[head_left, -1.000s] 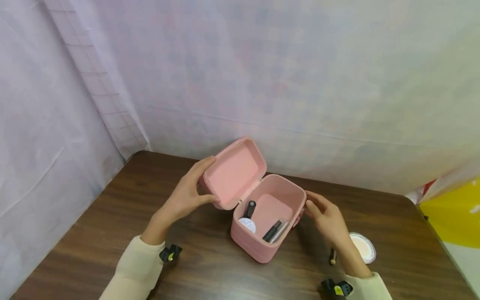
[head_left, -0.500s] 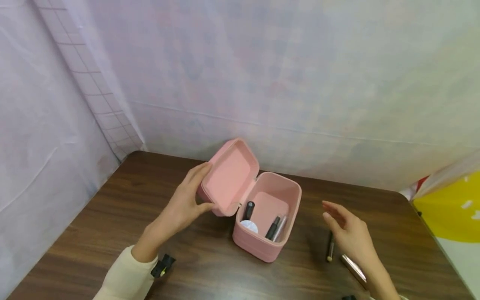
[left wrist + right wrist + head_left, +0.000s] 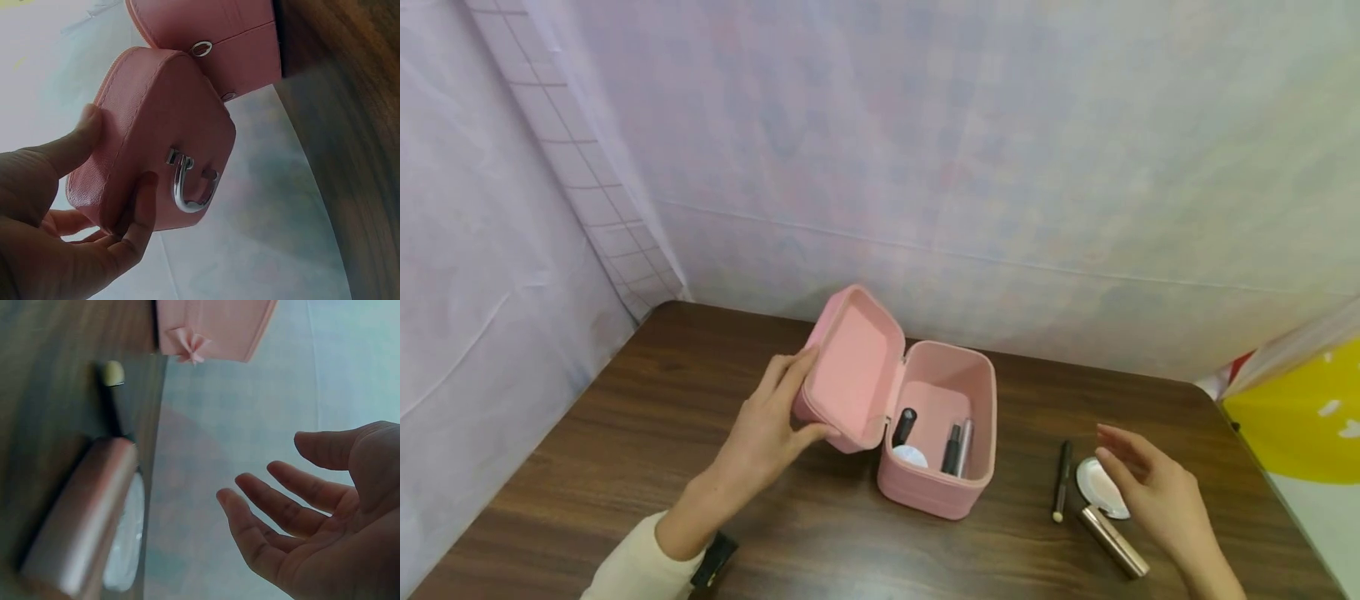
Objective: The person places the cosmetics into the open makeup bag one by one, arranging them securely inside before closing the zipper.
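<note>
Pink case stands on the worktop at three o'clock from your left grip, which holds its lid. Your right grip, empty with thumb and fingers parted, is nearer the gold tube, at seven o'clock, long axis from ten toward four.

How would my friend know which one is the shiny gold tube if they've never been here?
On the brown table, find the open pink box in the head view. To its right, near the person's right hand, lie a thin dark brush, a round white case and the gold tube. The tube is the thick, shiny one, lying nearest the picture's bottom edge.
</note>
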